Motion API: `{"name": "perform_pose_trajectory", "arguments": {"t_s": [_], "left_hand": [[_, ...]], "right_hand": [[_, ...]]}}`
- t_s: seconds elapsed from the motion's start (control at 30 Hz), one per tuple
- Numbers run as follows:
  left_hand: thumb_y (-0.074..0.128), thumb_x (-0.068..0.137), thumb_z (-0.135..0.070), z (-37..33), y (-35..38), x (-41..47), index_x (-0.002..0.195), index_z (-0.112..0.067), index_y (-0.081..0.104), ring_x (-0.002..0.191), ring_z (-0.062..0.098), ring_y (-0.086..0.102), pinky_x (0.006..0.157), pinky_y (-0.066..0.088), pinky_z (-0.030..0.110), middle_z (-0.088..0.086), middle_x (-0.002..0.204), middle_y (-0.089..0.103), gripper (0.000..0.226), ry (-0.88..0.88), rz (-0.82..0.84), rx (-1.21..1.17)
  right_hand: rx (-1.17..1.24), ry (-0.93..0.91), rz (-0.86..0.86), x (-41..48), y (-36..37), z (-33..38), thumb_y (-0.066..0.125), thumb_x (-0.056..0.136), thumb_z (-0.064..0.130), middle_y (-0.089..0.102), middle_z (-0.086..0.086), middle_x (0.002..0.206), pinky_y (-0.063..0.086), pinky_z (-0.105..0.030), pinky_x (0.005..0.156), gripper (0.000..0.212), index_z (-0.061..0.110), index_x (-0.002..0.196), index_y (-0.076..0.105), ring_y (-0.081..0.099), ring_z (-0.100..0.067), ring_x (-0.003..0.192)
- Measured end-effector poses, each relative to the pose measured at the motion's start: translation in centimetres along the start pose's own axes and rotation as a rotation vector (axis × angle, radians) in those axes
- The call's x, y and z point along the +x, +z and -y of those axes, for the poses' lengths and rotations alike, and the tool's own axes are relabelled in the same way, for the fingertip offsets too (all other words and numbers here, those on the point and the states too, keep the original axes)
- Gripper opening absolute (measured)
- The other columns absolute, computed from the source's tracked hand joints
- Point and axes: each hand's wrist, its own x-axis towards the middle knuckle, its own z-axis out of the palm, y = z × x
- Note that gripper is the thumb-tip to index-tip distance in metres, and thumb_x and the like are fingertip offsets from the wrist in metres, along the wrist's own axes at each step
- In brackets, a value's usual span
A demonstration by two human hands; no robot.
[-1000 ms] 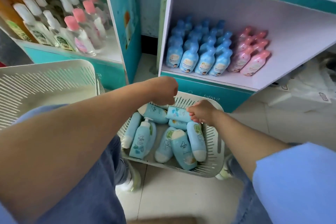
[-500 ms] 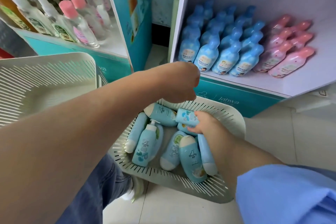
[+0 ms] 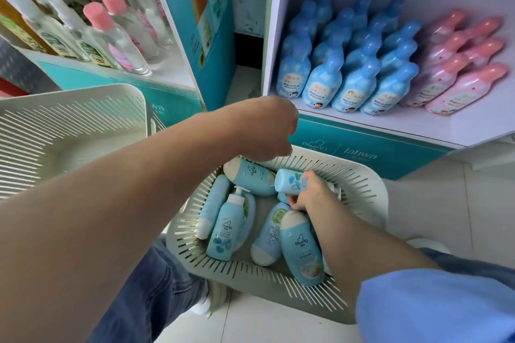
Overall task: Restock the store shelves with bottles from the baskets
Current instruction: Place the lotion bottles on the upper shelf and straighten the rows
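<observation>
Several light-blue toiletry bottles (image 3: 267, 234) lie jumbled on their sides in a white slotted basket (image 3: 370, 184) on the floor, just below the open shelf (image 3: 473, 125).

- Right hand (image 3: 309, 195) is down in the basket, thumb over and fingers curled under a small blue bottle (image 3: 289, 182). The bottle is tilted and lies on top of the pile, near the basket's far side.
- Left hand (image 3: 267, 131) hangs over the basket's far rim with its fingers curled under. Whether it holds anything is hidden, so I cannot tell.
- On the shelf, blue rounded bottles (image 3: 348, 69) stand in rows with pink bottles (image 3: 457, 64) beside them. Bare board shows to the front and right.

Handling, as a judgement:
- The small bottle looks like light, stiff plastic with a glossy skin, so it is probably a bit slippery.
- A wrap round the mid-body should hold it better than a pinch at the cap end.
- The pump bottle (image 3: 227, 228) is best taken by the body, not the pump head, which could snag a neighbour.
- The pile is loose. Lifting one bottle may make the others roll, though a drop should do little harm.
</observation>
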Motion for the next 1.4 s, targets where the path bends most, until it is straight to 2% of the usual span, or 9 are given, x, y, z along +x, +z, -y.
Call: {"name": "perform_pose_trajectory", "arguments": {"t_s": [0.17,0.3,0.43,0.63,0.83,0.97,1.17,1.27,1.4], "left_hand": [[0.056,0.094,-0.028,-0.5,0.0,0.0,0.129,-0.016,0.052,0.113,0.019,0.053,0.079,0.035,0.021,0.000,0.130,0.054,0.038,0.002,0.009,0.014],[0.053,0.095,-0.029,-1.4,0.6,0.0,0.126,-0.009,0.058,0.115,0.021,0.054,0.089,0.041,0.028,0.005,0.126,0.059,0.037,0.023,0.089,0.149],[0.059,0.092,-0.023,-1.5,2.0,0.9,0.118,-0.010,0.065,0.103,0.019,0.060,0.061,0.040,0.021,0.006,0.119,0.065,0.030,-0.002,0.156,0.137],[0.059,0.088,-0.011,-3.1,7.3,1.1,0.105,-0.001,0.068,0.068,0.021,0.056,0.056,0.047,0.021,0.011,0.085,0.065,0.022,-0.064,0.226,-0.006],[0.056,0.089,-0.007,-6.4,15.6,1.5,0.122,-0.007,0.060,0.104,0.025,0.061,0.085,0.048,0.028,0.012,0.121,0.062,0.033,0.001,0.243,-0.021],[0.043,0.089,0.004,-7.2,19.2,3.3,0.137,-0.017,0.044,0.117,0.026,0.053,0.082,0.045,0.031,0.006,0.137,0.047,0.053,0.081,0.288,0.109],[0.044,0.089,0.008,-8.0,22.1,6.5,0.150,-0.018,0.023,0.144,0.026,0.020,0.114,0.029,0.040,0.002,0.156,0.022,0.069,0.366,0.232,0.438],[0.041,0.094,0.000,-8.4,23.7,7.8,0.150,-0.018,0.022,0.147,0.025,0.012,0.119,0.015,0.042,0.001,0.158,0.019,0.062,0.480,0.202,0.605],[0.039,0.097,-0.009,-8.3,24.9,8.4,0.146,-0.016,0.033,0.138,0.031,0.028,0.111,0.026,0.041,0.005,0.151,0.030,0.049,0.464,0.169,0.680]], "right_hand": [[-0.101,0.024,0.107,-2.8,-2.7,0.0,0.069,0.079,0.024,0.053,-0.013,0.088,0.046,-0.043,0.085,0.028,0.006,0.089,0.050,0.053,-0.028,0.097],[-0.303,-0.017,0.226,-4.8,-5.6,-0.4,0.070,0.077,0.018,0.063,-0.013,0.097,0.052,-0.038,0.072,0.032,0.006,0.103,0.056,0.062,-0.026,0.085],[-0.713,-0.374,0.307,-9.3,-9.1,0.2,0.072,0.078,0.014,0.065,-0.010,0.094,0.053,-0.035,0.080,0.032,0.009,0.106,0.058,0.063,-0.022,0.084],[-1.000,-0.879,0.249,-15.5,-14.3,2.3,0.082,0.062,0.022,0.066,-0.002,0.106,0.054,-0.041,0.090,0.058,0.018,0.112,0.055,0.064,-0.020,0.097],[-0.930,-1.020,0.212,-18.2,-16.2,3.8,0.078,0.068,0.015,0.063,-0.001,0.111,0.051,-0.033,0.088,0.060,0.017,0.120,0.049,0.061,-0.018,0.101],[-0.904,-1.063,0.220,-18.0,-15.6,4.2,0.077,0.071,0.015,0.061,-0.001,0.107,0.046,-0.025,0.071,0.058,0.016,0.120,0.048,0.057,-0.016,0.093],[-0.878,-1.043,0.267,-16.4,-15.0,5.6,0.077,0.070,0.017,0.059,0.003,0.101,0.043,-0.018,0.061,0.056,0.018,0.117,0.046,0.055,-0.006,0.079],[-0.834,-1.033,0.267,-15.6,-15.0,6.1,0.077,0.070,0.017,0.058,0.008,0.095,0.041,-0.018,0.059,0.052,0.020,0.112,0.047,0.054,-0.001,0.077],[-0.787,-0.995,0.281,-14.7,-15.2,6.5,0.078,0.069,0.016,0.058,0.010,0.096,0.041,-0.017,0.059,0.055,0.020,0.115,0.048,0.056,-0.002,0.080]]}}
